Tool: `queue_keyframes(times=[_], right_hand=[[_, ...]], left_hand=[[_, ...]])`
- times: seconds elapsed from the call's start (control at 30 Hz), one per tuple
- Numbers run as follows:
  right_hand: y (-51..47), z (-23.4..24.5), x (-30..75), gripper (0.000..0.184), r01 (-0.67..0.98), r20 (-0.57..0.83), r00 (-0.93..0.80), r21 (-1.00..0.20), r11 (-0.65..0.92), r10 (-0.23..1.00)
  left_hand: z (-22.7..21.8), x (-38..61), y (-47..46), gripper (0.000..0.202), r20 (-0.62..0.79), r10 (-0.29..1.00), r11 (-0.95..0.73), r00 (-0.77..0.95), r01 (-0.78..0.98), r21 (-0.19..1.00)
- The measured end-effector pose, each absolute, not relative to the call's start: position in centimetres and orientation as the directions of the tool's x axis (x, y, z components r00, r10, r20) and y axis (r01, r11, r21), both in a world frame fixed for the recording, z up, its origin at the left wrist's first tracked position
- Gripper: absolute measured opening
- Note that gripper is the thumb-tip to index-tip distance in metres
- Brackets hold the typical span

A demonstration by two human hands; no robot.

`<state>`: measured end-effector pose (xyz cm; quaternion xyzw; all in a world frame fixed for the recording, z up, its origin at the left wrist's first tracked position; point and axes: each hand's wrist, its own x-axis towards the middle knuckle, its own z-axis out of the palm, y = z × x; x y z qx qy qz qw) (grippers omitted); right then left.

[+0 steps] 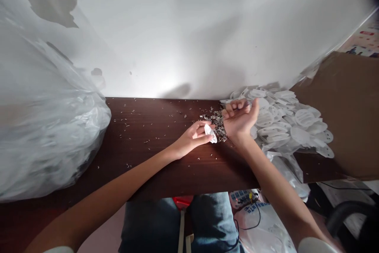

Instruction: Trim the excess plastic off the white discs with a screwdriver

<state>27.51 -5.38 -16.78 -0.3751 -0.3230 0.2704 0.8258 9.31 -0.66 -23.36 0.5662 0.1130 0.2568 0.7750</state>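
My left hand (194,136) pinches a small white oval plastic piece (210,133) between thumb and fingers, just above the dark table. Close to its right, my right hand (239,119) is turned palm up with the fingers curled in toward the thumb. Something small and shiny seems to show at those fingertips, too small to name. Between and behind the hands lies a heap of small metal parts (218,122). Beyond my right hand a pile of white oval plastic pieces (278,115) spreads across the table.
A big clear bag (53,138) full of white pieces bulges at the left. Tiny white scraps dot the brown table (156,142). At the right stands a cardboard box (349,115). A power strip (241,197) with cables and a plastic bag (263,225) lie below the table edge.
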Motion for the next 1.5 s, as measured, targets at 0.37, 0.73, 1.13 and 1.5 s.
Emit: queue_keyframes(times=[0.37, 0.73, 1.13, 1.5], right_hand=[[-4.9, -19.4, 25.0, 0.040, -0.269, 0.064, 0.165, -0.957, 0.107, 0.984], [-4.9, -19.9, 24.4, 0.040, -0.099, 0.156, 0.272, -0.977, 0.189, 0.950], [-5.9, -19.9, 25.5, 0.028, 0.799, 0.494, 0.080, -0.552, 0.240, 0.866], [-6.1, -20.3, 24.9, 0.025, 0.836, 0.506, 0.054, -0.495, 0.239, 0.861]], left_hand=[[-21.8, 7.7, 2.8, 0.052, 0.660, 0.496, -0.741, 0.564, -0.120, 0.660], [-21.1, 7.0, 3.4, 0.018, 0.658, 0.405, -0.907, 0.635, 0.368, 0.203], [-22.5, 8.9, 2.3, 0.045, 0.184, 0.873, -0.059, 0.452, -0.276, 0.959], [-23.3, 9.4, 2.4, 0.039, 0.139, 0.907, 0.028, 0.397, -0.387, 0.921]])
